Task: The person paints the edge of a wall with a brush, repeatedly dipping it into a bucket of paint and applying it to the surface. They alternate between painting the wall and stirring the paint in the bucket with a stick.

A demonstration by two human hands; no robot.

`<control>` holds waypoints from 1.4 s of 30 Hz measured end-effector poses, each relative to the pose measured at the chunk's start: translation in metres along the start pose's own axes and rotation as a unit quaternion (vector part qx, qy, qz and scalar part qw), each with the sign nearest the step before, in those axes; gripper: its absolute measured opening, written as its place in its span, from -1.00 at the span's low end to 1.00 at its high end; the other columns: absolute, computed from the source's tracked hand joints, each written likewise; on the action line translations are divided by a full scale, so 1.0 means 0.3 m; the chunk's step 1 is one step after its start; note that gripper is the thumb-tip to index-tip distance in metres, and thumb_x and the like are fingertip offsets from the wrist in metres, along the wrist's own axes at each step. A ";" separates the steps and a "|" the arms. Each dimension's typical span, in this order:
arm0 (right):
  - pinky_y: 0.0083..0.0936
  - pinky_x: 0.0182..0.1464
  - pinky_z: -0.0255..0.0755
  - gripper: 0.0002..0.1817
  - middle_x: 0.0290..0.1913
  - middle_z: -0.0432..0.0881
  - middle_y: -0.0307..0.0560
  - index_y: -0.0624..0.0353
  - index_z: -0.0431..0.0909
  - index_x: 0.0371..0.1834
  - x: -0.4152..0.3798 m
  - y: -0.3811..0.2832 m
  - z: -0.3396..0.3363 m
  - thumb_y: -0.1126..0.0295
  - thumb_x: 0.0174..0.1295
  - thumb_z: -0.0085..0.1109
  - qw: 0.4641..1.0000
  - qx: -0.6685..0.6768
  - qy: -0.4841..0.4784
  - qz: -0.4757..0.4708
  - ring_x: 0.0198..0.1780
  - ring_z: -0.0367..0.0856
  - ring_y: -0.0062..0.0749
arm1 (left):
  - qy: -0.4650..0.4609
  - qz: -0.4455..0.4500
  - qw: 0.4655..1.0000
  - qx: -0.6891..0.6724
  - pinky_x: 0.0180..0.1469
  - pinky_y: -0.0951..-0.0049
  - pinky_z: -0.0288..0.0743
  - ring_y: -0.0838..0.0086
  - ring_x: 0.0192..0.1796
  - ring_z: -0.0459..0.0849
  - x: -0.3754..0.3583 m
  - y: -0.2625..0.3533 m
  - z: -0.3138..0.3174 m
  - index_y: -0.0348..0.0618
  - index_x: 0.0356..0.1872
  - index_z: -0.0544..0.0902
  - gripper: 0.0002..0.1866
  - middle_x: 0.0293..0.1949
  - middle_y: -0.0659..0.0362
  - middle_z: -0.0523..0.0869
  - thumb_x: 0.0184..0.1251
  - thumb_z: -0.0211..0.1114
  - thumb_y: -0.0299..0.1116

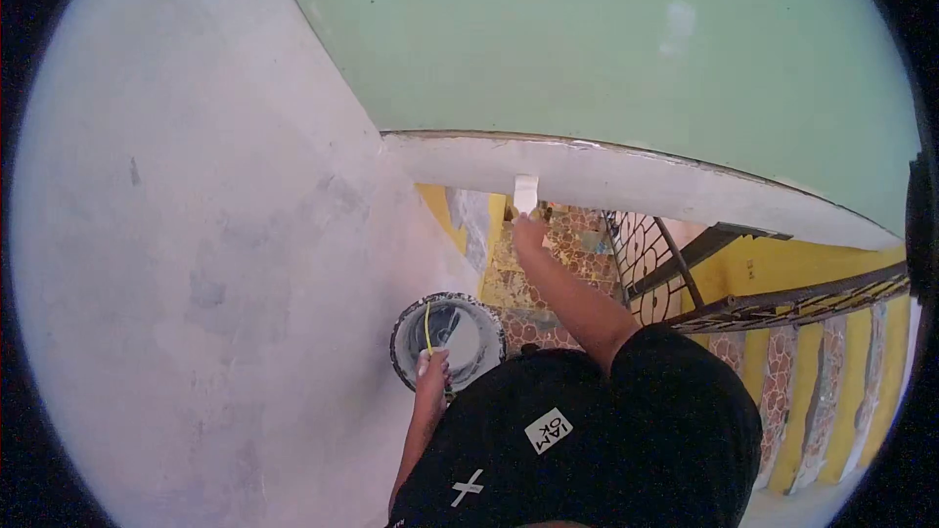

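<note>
My left hand (433, 368) is closed on the yellow handle (427, 329) of a dark, paint-spattered bucket (399, 352) with whitish paint inside. My right hand (529, 227) is stretched forward and closed on a paintbrush with white bristles (526, 193). The brush tip touches the lower part of the white beam (626, 171), which runs below the green surface (626, 49). Most of the brush handle is hidden in my right hand.
A patchy white wall (225, 235) fills the left side. Below are stairs with a brown stone pattern (577, 254). A dark metal railing (782, 305) crosses at the right, with yellow striped steps (802, 391) beneath it.
</note>
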State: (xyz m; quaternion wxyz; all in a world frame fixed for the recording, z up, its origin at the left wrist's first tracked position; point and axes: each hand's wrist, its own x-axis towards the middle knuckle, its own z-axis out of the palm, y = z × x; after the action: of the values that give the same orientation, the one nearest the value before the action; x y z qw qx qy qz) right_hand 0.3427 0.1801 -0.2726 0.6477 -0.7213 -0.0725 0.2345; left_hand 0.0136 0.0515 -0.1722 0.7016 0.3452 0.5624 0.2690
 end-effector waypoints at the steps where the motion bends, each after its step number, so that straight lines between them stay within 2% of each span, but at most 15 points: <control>1: -0.28 -0.14 0.37 -0.64 -0.37 0.62 0.10 0.36 0.60 -0.16 0.036 0.085 0.009 0.23 0.41 -0.02 0.998 -0.020 -0.021 0.053 -0.30 0.54 -0.20 | 0.004 0.002 1.000 0.008 -0.49 0.60 0.18 0.70 -0.54 0.27 0.004 -0.007 -0.003 -0.01 -0.26 0.42 -0.84 -0.54 0.42 0.32 0.34 0.23 -0.27; 3: -0.19 -0.04 0.40 -0.62 -0.29 0.66 0.19 0.40 0.62 -0.19 0.013 0.092 0.002 0.24 0.41 -0.05 0.993 -0.041 -0.043 0.105 -0.23 0.60 -0.10 | 0.009 0.004 1.000 0.015 -0.49 0.61 0.18 0.70 -0.54 0.28 0.009 -0.005 -0.007 0.00 -0.26 0.42 -0.84 -0.54 0.41 0.32 0.34 0.23 -0.27; 8: -0.14 0.05 0.37 -0.62 -0.21 0.62 0.29 0.42 0.51 -0.03 0.002 -0.084 -0.046 0.27 0.47 -0.16 0.960 0.047 -0.040 -0.271 -0.10 0.57 0.08 | 0.014 0.036 0.999 -0.027 -0.47 0.63 0.20 0.72 -0.52 0.30 0.025 -0.037 -0.008 0.02 -0.24 0.43 -0.86 -0.53 0.43 0.35 0.36 0.22 -0.27; 10: -0.29 -0.07 0.36 -0.64 -0.25 0.55 0.08 0.41 0.51 -0.08 0.123 -0.011 -0.002 0.27 0.48 -0.13 0.951 0.003 0.026 -0.309 -0.16 0.51 -0.22 | -0.003 0.020 0.999 -0.035 -0.46 0.64 0.19 0.73 -0.51 0.29 0.055 -0.069 -0.020 0.04 -0.24 0.43 -0.87 -0.52 0.44 0.35 0.37 0.23 -0.27; 16: -0.18 0.08 0.39 -0.62 -0.04 0.60 0.39 0.45 0.49 -0.02 0.138 0.064 -0.043 0.29 0.46 -0.15 0.977 -0.138 0.004 -0.163 0.06 0.56 0.22 | 0.025 0.011 0.999 -0.020 -0.47 0.61 0.18 0.73 -0.52 0.27 0.034 -0.033 0.004 0.03 -0.24 0.44 -0.87 -0.53 0.44 0.33 0.37 0.22 -0.26; 23: -0.13 0.00 0.45 -0.64 -0.04 0.64 0.32 0.35 0.54 -0.02 0.178 0.210 0.053 0.25 0.44 -0.11 0.989 -0.131 0.048 -0.045 -0.02 0.60 0.20 | 0.025 -0.010 1.000 0.003 -0.48 0.62 0.14 0.73 -0.53 0.25 -0.002 0.011 0.000 0.03 -0.26 0.43 -0.88 -0.53 0.44 0.32 0.37 0.20 -0.27; 26: 0.03 -0.17 0.45 -0.72 -0.26 0.65 0.29 0.34 0.55 -0.29 0.265 0.336 0.046 0.30 0.34 -0.03 0.977 -0.168 0.103 -0.080 -0.17 0.63 0.27 | 0.031 -0.018 0.999 0.023 -0.48 0.62 0.13 0.72 -0.54 0.25 -0.002 0.016 -0.004 0.03 -0.27 0.43 -0.88 -0.53 0.43 0.33 0.37 0.19 -0.29; 29: -0.07 -0.31 0.47 -0.79 -0.35 0.68 0.15 0.23 0.58 -0.39 0.380 0.588 0.114 0.33 0.27 0.07 0.996 0.072 0.039 -0.016 -0.29 0.69 0.07 | -0.003 -0.008 1.000 -0.003 -0.48 0.62 0.14 0.72 -0.53 0.26 0.013 0.000 -0.026 0.01 -0.27 0.43 -0.88 -0.53 0.42 0.34 0.37 0.20 -0.29; 32: -0.21 -0.40 0.43 -0.78 -0.57 0.38 -0.17 0.11 0.48 -0.22 0.405 0.618 0.026 0.20 0.41 -0.04 0.945 0.170 -0.211 0.182 -0.50 0.50 -0.36 | 0.013 -0.009 1.000 0.000 -0.46 0.62 0.15 0.72 -0.52 0.27 0.002 0.006 -0.016 0.00 -0.27 0.44 -0.88 -0.53 0.42 0.35 0.37 0.21 -0.30; 34: -0.28 -0.47 0.47 -0.79 -0.54 0.64 -0.08 0.02 0.61 -0.61 0.462 0.784 0.073 0.30 0.17 0.20 0.977 -0.184 -0.096 -0.049 -0.50 0.65 -0.27 | 0.016 -0.019 1.000 -0.004 -0.45 0.62 0.16 0.72 -0.51 0.28 -0.001 0.014 -0.008 0.00 -0.27 0.44 -0.89 -0.53 0.41 0.35 0.37 0.20 -0.30; 35: -0.28 -0.47 0.47 -0.79 -0.54 0.64 -0.08 0.02 0.61 -0.61 0.400 0.700 -0.046 0.30 0.17 0.20 0.977 -0.184 -0.094 -0.048 -0.50 0.65 -0.27 | 0.014 -0.019 1.000 -0.002 -0.45 0.62 0.16 0.72 -0.51 0.28 0.001 0.019 -0.008 0.00 -0.27 0.44 -0.89 -0.53 0.41 0.35 0.37 0.20 -0.30; 37: -0.22 -0.39 0.50 -0.78 -0.47 0.66 0.00 0.14 0.64 -0.44 0.172 0.470 -0.051 0.28 0.28 0.13 0.735 -0.616 -0.107 -0.261 -0.42 0.66 -0.16 | 0.004 -0.014 1.000 -0.015 -0.44 0.61 0.17 0.72 -0.51 0.28 0.009 0.010 -0.012 0.01 -0.26 0.44 -0.89 -0.53 0.41 0.35 0.37 0.20 -0.29; 38: -0.22 -0.39 0.50 -0.78 -0.47 0.66 0.00 0.14 0.64 -0.44 0.105 0.423 -0.063 0.28 0.28 0.13 0.735 -0.617 -0.106 -0.261 -0.42 0.66 -0.16 | 0.003 -0.015 1.000 -0.014 -0.44 0.61 0.17 0.72 -0.51 0.28 0.014 0.007 -0.015 0.01 -0.26 0.44 -0.89 -0.53 0.41 0.35 0.37 0.20 -0.29; 40: -0.11 -0.29 0.46 -0.72 -0.39 0.65 0.13 0.29 0.58 -0.26 0.004 0.348 -0.085 0.28 0.39 0.01 0.958 -0.255 0.004 -0.130 -0.33 0.64 0.03 | -0.008 -0.021 0.999 -0.031 -0.46 0.60 0.18 0.71 -0.52 0.28 0.018 0.002 -0.020 0.00 -0.25 0.44 -0.87 -0.53 0.41 0.35 0.35 0.21 -0.28; 42: -0.08 -0.23 0.44 -0.71 -0.35 0.63 0.19 0.33 0.54 -0.21 -0.068 0.170 -0.127 0.29 0.43 -0.05 0.964 -0.203 -0.010 -0.173 -0.28 0.62 0.12 | -0.004 -0.023 0.999 -0.027 -0.46 0.60 0.18 0.70 -0.52 0.28 0.019 0.007 -0.016 0.00 -0.24 0.44 -0.87 -0.53 0.41 0.35 0.35 0.21 -0.28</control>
State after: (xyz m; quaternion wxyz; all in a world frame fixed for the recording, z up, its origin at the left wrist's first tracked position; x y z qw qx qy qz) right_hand 0.3310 0.1296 -0.3151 0.5174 -0.8117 -0.2491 0.1063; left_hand 0.0101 0.0581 -0.1746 0.7189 0.3138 0.5600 0.2666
